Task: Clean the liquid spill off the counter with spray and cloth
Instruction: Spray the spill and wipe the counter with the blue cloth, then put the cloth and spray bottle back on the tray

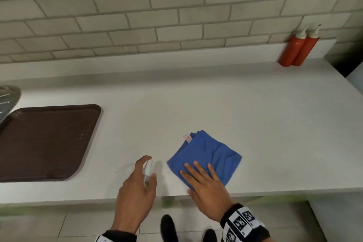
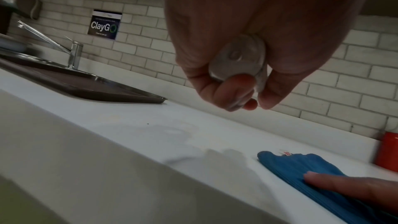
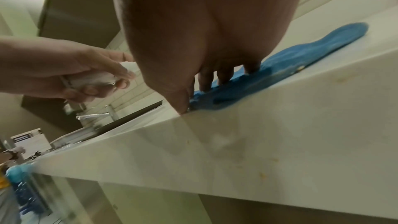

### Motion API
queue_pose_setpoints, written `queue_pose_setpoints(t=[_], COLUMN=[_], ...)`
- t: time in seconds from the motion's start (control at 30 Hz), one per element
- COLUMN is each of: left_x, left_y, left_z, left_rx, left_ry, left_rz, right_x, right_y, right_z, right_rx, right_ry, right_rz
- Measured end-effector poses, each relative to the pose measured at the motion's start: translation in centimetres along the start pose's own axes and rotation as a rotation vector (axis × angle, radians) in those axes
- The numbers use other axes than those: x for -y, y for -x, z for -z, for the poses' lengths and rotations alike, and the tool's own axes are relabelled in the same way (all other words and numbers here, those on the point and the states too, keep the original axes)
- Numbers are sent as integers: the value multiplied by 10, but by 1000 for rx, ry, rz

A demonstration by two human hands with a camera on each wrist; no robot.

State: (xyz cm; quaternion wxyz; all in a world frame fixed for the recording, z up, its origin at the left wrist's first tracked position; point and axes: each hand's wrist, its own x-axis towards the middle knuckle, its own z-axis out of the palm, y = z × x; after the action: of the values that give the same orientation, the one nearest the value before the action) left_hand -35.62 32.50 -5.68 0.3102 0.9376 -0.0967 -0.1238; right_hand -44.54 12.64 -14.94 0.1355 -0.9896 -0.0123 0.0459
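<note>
I see bare counter (image 1: 216,104) open between the brown tray (image 1: 45,141) at left and two red bottles (image 1: 298,50) against the back wall at right; blue cloth (image 1: 208,153) occupies the near edge

I see the cloth (image 1: 206,155) lying on the counter (image 1: 255,124) near its front edge, the tray (image 1: 45,141) far to its left, two bottles (image 1: 298,49) behind right at the wall.
</note>
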Motion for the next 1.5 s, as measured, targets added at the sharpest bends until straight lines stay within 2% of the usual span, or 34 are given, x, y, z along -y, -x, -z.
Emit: queue_pose_setpoints(t=[0.13,0.27,0.47,0.77,1.03,1.17,1.27,1.5], left_x=[-12,-21,-24,-14,20,48,73,139], left_y=[17,25,24,5,-26,-46,-64,-98], left_z=[-7,-8,-9,-10,25,61,91,150], left_rx=[-27,-90,-86,-59,-61,-120,-166,-237], left_ry=[24,89,136,195,256,317,341,395], left_rz=[40,68,50,-4,-15,-45,-61,-36], right_x=[-6,-15,-34,-25,19,50,79,162], right_y=[20,35,44,24,-44,-90,-121,-195], right_z=[2,10,-2,20,77,107,123,138], right_rx=[-20,-98,0,-290,-391,-280,-186,-200], right_ry=[-27,-36,4,11,-108,-242,-368,-325], right_rz=[51,17,21,45,-44,-131,-120,-48])
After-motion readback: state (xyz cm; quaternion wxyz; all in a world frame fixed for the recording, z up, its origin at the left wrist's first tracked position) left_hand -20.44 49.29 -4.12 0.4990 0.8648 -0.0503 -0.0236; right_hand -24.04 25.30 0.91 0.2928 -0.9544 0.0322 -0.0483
